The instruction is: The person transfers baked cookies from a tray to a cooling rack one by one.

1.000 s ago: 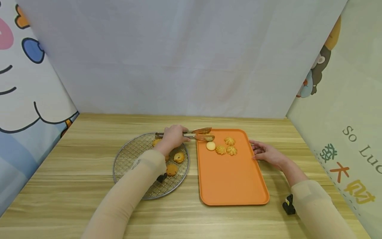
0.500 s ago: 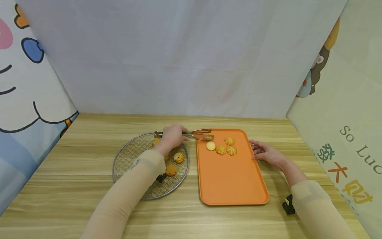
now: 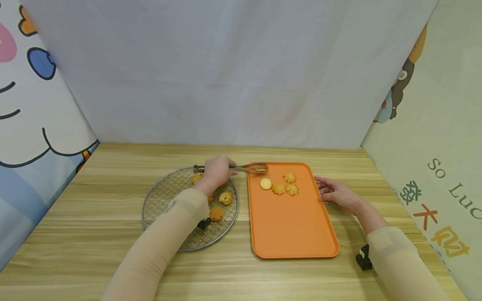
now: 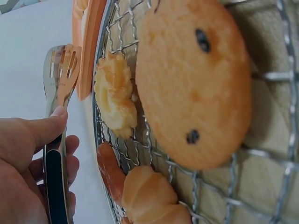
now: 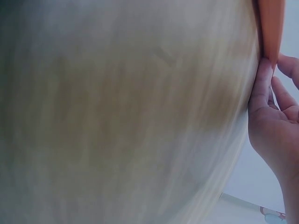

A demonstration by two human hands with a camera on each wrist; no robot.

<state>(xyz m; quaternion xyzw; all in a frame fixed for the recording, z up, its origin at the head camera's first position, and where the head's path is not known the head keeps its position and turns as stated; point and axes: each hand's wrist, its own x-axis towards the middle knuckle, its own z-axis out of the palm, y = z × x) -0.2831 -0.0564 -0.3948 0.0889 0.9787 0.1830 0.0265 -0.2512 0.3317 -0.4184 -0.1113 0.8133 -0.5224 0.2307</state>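
Observation:
In the head view my left hand [image 3: 217, 172] grips metal tongs [image 3: 244, 168], whose slotted ends lie close together above the upper left corner of an orange tray [image 3: 293, 234]. On the tray sit a smooth round cookie [image 3: 265, 184] and several piped cookies [image 3: 278, 189]. My right hand [image 3: 337, 193] touches the tray's right edge with thumb and fingers loosely extended. Below my left hand is a round wire rack [image 3: 160, 209] with a piped cookie [image 3: 225, 198] and a dark-dotted cookie [image 3: 216, 213]; my forearm hides part of it. The left wrist view shows a shell-shaped cookie [image 4: 152, 196].
The wood-grain table [image 3: 113, 271] carries both rack and tray. Behind it hangs a pale curtain [image 3: 233, 83]. Printed panels flank it, a cartoon one [image 3: 22, 138] on the left and one with lettering [image 3: 421, 159] on the right. A brown sausage-shaped piece [image 4: 110, 170] lies on the rack.
The two ends of the tongs have come together after standing apart. My left hand has shifted very slightly; my right hand, the tray and its cookies stay put.

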